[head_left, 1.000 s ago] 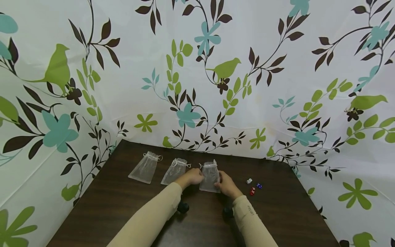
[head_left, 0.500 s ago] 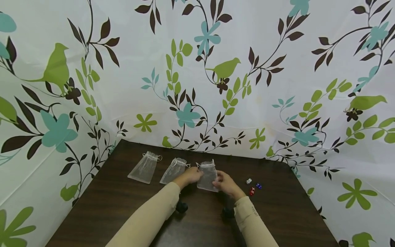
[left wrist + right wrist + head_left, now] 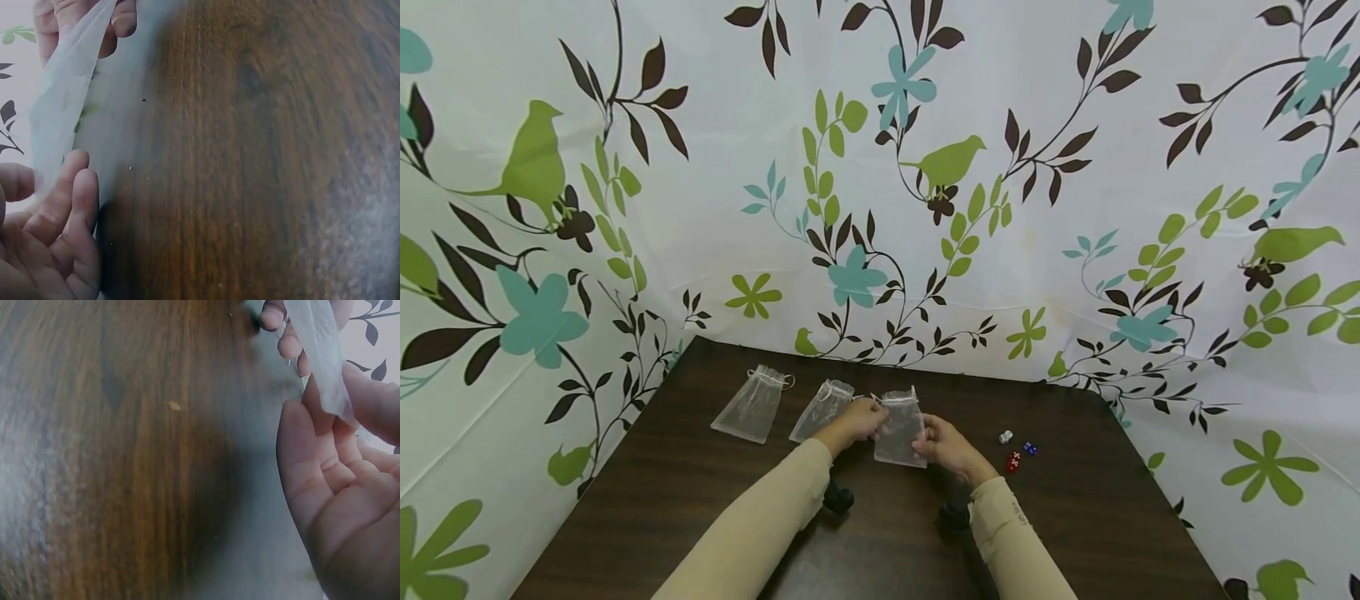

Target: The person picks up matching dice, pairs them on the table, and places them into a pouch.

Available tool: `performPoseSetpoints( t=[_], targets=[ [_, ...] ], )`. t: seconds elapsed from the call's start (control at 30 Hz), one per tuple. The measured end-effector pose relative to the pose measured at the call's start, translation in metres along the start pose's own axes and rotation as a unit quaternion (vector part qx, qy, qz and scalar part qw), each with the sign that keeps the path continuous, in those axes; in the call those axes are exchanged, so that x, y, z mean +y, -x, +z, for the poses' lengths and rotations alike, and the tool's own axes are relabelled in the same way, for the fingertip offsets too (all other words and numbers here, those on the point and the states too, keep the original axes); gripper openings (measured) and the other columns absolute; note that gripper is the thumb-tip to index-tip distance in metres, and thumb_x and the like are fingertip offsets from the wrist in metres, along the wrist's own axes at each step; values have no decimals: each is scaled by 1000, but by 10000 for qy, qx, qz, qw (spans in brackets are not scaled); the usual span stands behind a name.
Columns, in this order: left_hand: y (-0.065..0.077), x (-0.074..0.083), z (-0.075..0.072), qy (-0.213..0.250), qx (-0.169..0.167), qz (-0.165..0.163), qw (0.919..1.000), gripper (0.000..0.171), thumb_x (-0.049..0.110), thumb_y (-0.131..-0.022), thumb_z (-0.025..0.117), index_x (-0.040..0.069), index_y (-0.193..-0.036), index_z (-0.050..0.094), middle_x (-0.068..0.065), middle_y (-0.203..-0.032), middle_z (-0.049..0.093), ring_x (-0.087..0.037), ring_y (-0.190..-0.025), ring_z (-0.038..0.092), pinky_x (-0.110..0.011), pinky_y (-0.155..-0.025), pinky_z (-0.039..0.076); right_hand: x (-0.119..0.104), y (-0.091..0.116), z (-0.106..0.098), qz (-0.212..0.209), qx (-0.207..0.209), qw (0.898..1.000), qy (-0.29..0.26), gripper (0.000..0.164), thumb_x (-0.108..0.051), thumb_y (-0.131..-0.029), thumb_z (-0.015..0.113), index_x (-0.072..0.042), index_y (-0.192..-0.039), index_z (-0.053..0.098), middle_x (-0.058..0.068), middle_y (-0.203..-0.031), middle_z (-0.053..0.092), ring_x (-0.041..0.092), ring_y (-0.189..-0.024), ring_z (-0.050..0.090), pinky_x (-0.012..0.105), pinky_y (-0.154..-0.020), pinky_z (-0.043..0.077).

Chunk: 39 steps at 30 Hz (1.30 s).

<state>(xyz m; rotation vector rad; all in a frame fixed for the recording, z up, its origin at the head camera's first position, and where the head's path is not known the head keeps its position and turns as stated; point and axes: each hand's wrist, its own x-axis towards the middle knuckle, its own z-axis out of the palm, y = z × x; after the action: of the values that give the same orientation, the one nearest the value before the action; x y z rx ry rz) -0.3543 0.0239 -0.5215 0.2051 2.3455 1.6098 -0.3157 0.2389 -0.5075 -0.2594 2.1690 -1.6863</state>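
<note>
A sheer white drawstring organza pouch [image 3: 898, 433] is held up between both hands in the head view. My left hand [image 3: 861, 419] pinches its left edge near the drawstring. Its right edge is pinched by my right hand [image 3: 951, 446], lower down. In the left wrist view the pouch [image 3: 65, 94] slants above the table, thumb and fingers of my left hand [image 3: 53, 237] at its near end. The right wrist view has the pouch [image 3: 320, 359] between the thumb and fingers of my right hand [image 3: 350, 494]. Whatever the pouch may contain cannot be made out.
Two similar pouches, a left one [image 3: 751, 406] and a middle one [image 3: 822, 410], lie flat on the dark wooden table [image 3: 887, 542]. Right of my hands lie small dice: white [image 3: 1005, 437], blue [image 3: 1030, 448] and red [image 3: 1013, 462]. A patterned cloth [image 3: 1037, 275] hangs behind.
Both hands and the pouch between them have shifted slightly left. Each hand keeps its pinch on the pouch. The other pouches and the dice stay where they were.
</note>
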Motion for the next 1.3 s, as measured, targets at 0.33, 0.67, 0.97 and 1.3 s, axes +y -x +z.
performPoseSetpoints(
  t=[0.33, 0.67, 0.97, 1.3],
  targets=[
    [4, -1, -3, 147, -60, 47, 9999, 22, 11, -104, 51, -1, -112, 67, -4, -80, 74, -11, -60, 60, -26, -56, 47, 4, -1, 1, 44, -139, 9999, 29, 64, 3, -98, 62, 16, -149, 26, 5, -93, 61, 12, -80, 62, 27, -71, 55],
    [8, 1, -3, 163, -206, 82, 9996, 20, 11, -105, 52, 0, -107, 69, -4, -79, 74, -12, -60, 61, -28, -59, 49, 1, -1, -1, 441, 353, 9975, 433, 51, -30, -109, 49, 6, -144, 45, 9, -98, 65, 17, -81, 62, 33, -70, 53],
    [6, 2, 0, 165, -432, 444, 9979, 19, 12, -105, 54, 1, -108, 69, -5, -80, 73, -14, -66, 64, -29, -63, 52, -3, -2, -4, 450, 634, 9959, 457, 36, -28, -108, 51, 4, -121, 59, 10, -98, 68, 18, -80, 65, 33, -70, 55],
    [5, -3, -3, -60, -569, 869, 9946, 20, 18, -105, 57, 2, -106, 68, -4, -81, 74, -14, -66, 65, -29, -63, 52, 2, -7, 1, 359, 673, 9965, 349, 25, -19, -107, 54, 5, -110, 61, 8, -96, 69, 17, -76, 64, 33, -67, 55]
  ],
)
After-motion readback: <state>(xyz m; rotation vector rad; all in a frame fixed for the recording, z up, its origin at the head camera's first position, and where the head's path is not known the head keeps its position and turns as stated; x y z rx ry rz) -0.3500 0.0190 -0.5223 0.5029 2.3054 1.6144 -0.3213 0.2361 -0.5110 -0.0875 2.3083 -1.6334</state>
